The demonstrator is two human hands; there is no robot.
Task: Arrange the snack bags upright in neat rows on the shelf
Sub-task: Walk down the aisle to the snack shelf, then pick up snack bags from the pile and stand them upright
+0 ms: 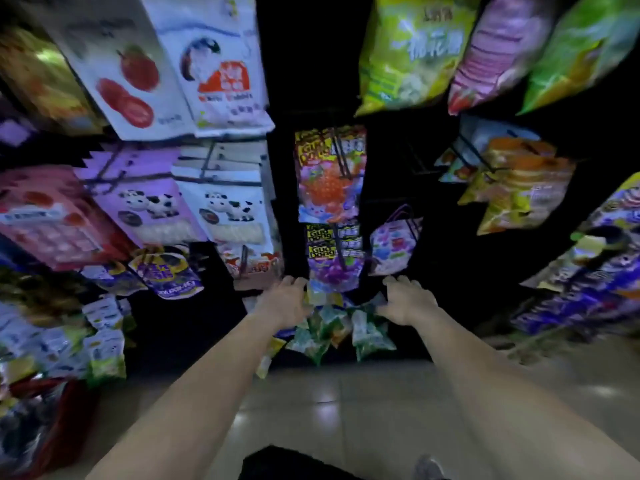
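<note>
Big hanging packs (330, 174) fill the dark shop above both hands, with shiny floor tiles (346, 410) below. Small green snack bags (332, 327) sit bunched between the hands. The left hand (282, 303) and right hand (408, 301) touch the sides of the bunch with bent fingers. It is too blurry to tell if they grip.

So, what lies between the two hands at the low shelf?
A heap of small green-and-white snack bags fills the gap between the left hand and the right hand, as the head view shows.
</note>
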